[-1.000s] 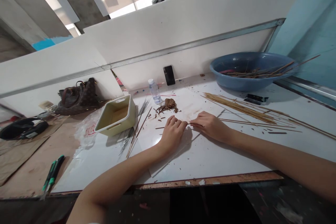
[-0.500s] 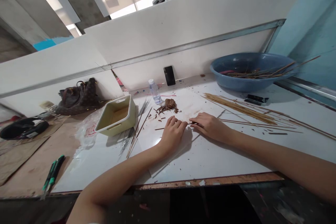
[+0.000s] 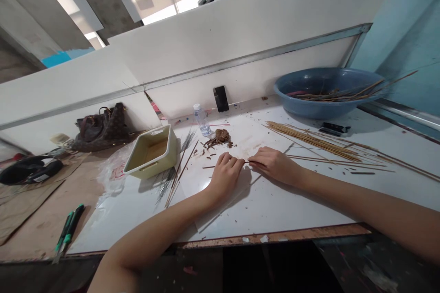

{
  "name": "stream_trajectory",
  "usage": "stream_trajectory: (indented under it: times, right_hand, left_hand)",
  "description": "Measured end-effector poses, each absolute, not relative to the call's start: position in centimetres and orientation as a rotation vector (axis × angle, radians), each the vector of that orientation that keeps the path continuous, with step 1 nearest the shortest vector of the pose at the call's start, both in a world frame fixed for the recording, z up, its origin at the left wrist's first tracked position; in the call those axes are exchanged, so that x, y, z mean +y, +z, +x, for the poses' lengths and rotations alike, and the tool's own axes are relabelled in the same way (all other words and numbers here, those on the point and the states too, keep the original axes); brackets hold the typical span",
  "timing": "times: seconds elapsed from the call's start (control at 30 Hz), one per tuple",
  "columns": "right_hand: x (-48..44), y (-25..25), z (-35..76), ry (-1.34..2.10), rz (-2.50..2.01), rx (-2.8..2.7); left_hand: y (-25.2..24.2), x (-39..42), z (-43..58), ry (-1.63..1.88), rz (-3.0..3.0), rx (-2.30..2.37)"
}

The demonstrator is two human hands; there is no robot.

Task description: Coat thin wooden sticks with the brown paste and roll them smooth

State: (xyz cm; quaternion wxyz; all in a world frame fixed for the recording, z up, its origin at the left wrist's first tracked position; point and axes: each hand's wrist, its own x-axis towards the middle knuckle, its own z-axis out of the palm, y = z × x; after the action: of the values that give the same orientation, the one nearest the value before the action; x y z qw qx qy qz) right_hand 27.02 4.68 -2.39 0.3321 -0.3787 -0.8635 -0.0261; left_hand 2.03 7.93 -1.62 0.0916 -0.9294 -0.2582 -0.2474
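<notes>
A thin dark stick (image 3: 207, 167) lies across the white work surface, passing under both of my hands. My left hand (image 3: 225, 173) is closed on it, fingers bent and pressed down. Just to the right, my right hand (image 3: 270, 160) pinches the same stick, with a short stretch showing between the hands. My fingertips are partly hidden, so what lies under them is unclear. Beyond my left hand sits a lump of brown dough-like material (image 3: 222, 135), with small brown crumbs and bits around it. A bundle of tan sticks (image 3: 312, 141) rests to the right of my right hand.
A blue basin (image 3: 326, 110) holding sticks stands at the back right. On the left are a pale yellow tub (image 3: 147, 170), a dark handbag (image 3: 99, 130) and green-handled tools (image 3: 70, 229). A clear bottle (image 3: 202, 123) and a phone (image 3: 221, 99) stand near the partition.
My right hand's fingers have shifted slightly and now lie flatter over the stick. My left hand stays nearly in place. The whole view has moved a little.
</notes>
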Motion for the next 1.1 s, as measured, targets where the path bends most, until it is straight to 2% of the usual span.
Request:
stream_trajectory:
  times: [1.1]
  right_hand:
    - [4.73,-1.70,27.34,-0.174,-0.991,-2.350]
  left_hand:
    - [-2.06,8.06,2.13,-0.770,-2.731,-0.817]
